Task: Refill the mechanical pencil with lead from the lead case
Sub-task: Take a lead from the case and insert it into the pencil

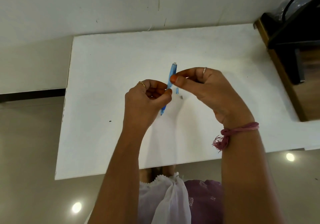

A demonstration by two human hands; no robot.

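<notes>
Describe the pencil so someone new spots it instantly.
On the white table, look between the two raised hands. The pencil is a translucent blue stick pinched by the left hand and right hand, far longer than the blue cap lying beside it.

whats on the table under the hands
On the white table, below the right hand, lie a small blue cap and a tiny grey bit. The hands cover whatever else lies beneath them.

Two bare hands held above a white table [103,68]: the left hand [143,101] grips a translucent blue mechanical pencil [170,83] around its middle, white end pointing away, while the right hand [207,89] pinches beside its upper barrel; a small blue cap [177,91] lies just beside
</notes>
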